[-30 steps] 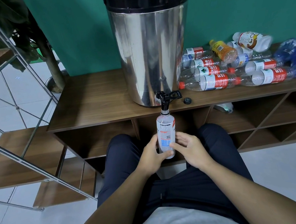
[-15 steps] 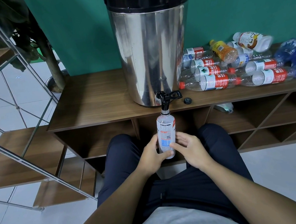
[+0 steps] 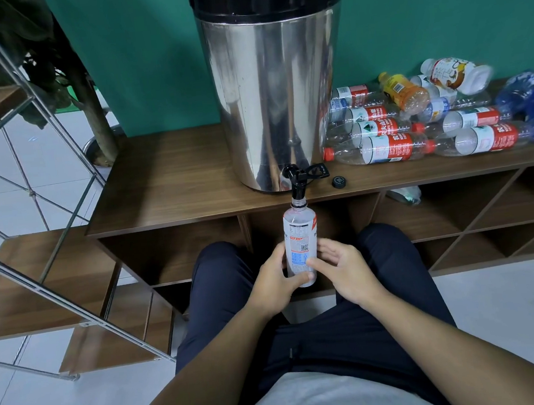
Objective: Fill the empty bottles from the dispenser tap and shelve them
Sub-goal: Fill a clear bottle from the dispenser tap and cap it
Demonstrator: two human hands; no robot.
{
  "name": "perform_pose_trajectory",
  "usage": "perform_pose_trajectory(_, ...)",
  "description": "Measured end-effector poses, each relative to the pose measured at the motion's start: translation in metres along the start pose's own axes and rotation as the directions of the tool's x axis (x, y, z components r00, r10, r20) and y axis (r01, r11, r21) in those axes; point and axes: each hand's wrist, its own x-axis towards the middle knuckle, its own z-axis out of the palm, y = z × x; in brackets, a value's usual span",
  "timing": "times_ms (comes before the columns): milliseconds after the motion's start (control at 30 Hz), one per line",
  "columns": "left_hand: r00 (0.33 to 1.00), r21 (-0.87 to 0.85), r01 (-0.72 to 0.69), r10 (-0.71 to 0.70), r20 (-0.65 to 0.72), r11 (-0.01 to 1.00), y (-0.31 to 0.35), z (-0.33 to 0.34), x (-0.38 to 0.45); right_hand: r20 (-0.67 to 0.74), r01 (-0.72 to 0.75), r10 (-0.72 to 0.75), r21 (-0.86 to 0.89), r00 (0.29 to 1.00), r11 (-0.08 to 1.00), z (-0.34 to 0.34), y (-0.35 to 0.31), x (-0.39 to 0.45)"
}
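Observation:
A tall steel dispenser (image 3: 275, 103) with a black lid stands on the wooden shelf unit (image 3: 167, 192). Its black tap (image 3: 298, 183) hangs over the front edge. A clear bottle (image 3: 300, 241) with a white label is held upright directly under the tap, its open mouth at the spout. My left hand (image 3: 273, 283) grips the bottle's lower part from the left. My right hand (image 3: 340, 267) curls round it from the right, thumb across its front. A black cap (image 3: 338, 181) lies on the shelf top right of the tap.
Several empty bottles (image 3: 414, 122) lie piled on the shelf top at the right. One bottle (image 3: 405, 195) lies in a cubby under the top. Open cubbies run below. A metal stair railing (image 3: 33, 225) and wooden steps stand at the left. My knees are beneath the bottle.

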Motion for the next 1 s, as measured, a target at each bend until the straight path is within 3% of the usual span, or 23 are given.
perform_pose_trajectory(1000,1.0,0.008,0.005,-0.005,-0.001,1.0,-0.0001,0.0,0.0007,-0.002,-0.011,0.011,-0.028,1.0,1.0,0.0003,-0.0038,-0.0023)
